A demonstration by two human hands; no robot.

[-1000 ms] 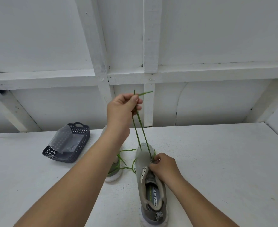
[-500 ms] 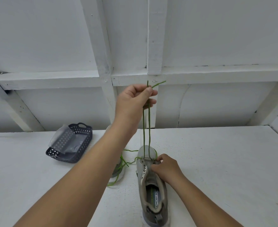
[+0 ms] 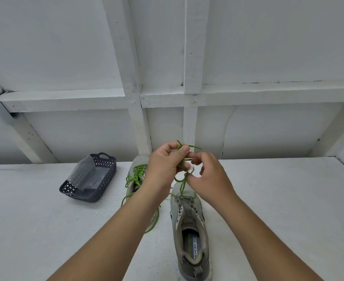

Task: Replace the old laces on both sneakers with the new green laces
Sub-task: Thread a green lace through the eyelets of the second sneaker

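2 hands (image 3: 167, 165) (image 3: 209, 177) pinching green lace (image 3: 184, 181) ends above near sneaker (image 3: 189, 230). Thin, limp, light cord; likely best gripped by stiff tips, kept taut.

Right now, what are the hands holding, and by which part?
The green lace of the near sneaker: the left hand pinches it near its free ends; the right hand grips the strands just below.

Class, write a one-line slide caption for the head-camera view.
Both hands, left and right, work a green lace above the near sneaker.
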